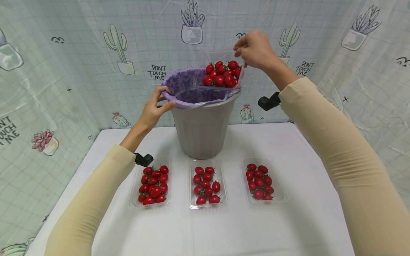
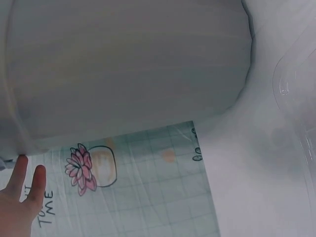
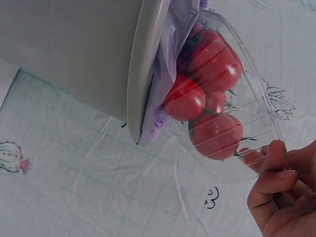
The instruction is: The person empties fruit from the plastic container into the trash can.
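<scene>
My left hand grips the rim of a grey trash can on its left side, thumb and fingers spread along the purple liner bag. Part of that hand shows in the left wrist view beside the can's wall. My right hand pinches the edge of a clear plastic box, tilted over the can's opening. Red cherry tomatoes lie together inside the box. In the right wrist view, thumb and fingers hold the box's thin rim, close to the can's edge.
Three more clear boxes of cherry tomatoes stand in a row on the white table: left, middle and right. The can stands behind the middle one. A cactus-print cloth hangs behind and around the table.
</scene>
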`<state>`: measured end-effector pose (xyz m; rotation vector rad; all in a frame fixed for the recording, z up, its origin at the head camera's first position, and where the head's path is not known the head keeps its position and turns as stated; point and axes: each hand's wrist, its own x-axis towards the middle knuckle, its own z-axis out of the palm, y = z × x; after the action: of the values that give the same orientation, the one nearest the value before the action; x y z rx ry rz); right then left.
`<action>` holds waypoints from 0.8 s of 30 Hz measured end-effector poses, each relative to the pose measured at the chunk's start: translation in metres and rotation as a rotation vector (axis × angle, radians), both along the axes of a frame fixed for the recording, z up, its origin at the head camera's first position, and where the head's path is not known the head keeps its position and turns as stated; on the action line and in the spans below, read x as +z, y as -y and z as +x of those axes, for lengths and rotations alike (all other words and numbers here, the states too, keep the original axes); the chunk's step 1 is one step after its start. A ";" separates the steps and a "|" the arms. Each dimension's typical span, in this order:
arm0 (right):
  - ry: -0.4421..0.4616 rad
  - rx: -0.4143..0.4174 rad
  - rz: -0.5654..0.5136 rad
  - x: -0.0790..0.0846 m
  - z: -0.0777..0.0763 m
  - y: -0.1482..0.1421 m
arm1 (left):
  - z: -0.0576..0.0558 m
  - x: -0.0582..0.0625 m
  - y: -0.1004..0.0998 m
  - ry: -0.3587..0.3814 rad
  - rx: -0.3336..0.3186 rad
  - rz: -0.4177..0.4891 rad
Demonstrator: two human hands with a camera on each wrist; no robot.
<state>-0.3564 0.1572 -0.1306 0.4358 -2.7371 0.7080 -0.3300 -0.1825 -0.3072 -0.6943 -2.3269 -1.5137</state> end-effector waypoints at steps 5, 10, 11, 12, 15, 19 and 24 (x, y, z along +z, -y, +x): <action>-0.007 0.003 0.013 0.002 0.001 0.001 | 0.000 0.001 0.000 -0.004 0.000 -0.001; -0.005 0.005 0.017 0.005 0.001 0.003 | -0.001 0.002 0.000 -0.009 0.002 0.003; -0.006 0.006 0.019 0.006 0.001 0.003 | -0.001 0.002 0.000 -0.009 0.002 0.005; -0.008 0.008 0.021 0.006 0.001 0.003 | -0.001 0.003 0.000 -0.010 0.002 0.005; -0.010 0.013 0.020 0.007 0.001 0.003 | -0.001 0.003 -0.001 -0.011 -0.002 0.009; -0.013 0.020 0.014 0.006 0.002 0.004 | -0.001 0.002 -0.001 -0.012 -0.003 0.009; -0.028 0.032 0.021 0.003 0.003 0.005 | 0.002 0.001 0.001 -0.007 0.003 -0.003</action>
<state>-0.3533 0.1520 -0.1278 0.4911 -2.7197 0.6769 -0.3285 -0.1836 -0.3064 -0.6960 -2.3249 -1.5041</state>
